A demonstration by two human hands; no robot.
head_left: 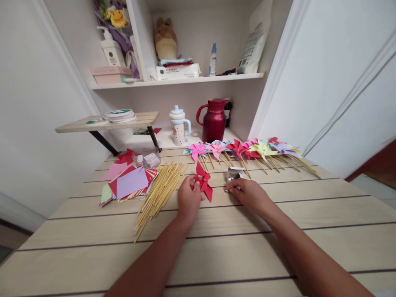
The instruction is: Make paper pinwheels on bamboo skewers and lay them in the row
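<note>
Red folded-paper pinwheel [204, 185] is grasped by the left hand [188, 198], just below the frame's centre. Right of it, the right hand [246, 193] is beside a small open white box [236, 170]; whether its bent fingers grip anything, I cannot tell.

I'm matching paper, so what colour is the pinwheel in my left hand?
The pinwheel is red, as the head view shows.

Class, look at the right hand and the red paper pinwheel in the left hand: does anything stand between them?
Nothing visible does. Between the right hand and the red paper pinwheel, held in the left hand, only pale wooden tabletop shows. The small open white box sits just past the right hand, outside that gap.
</note>
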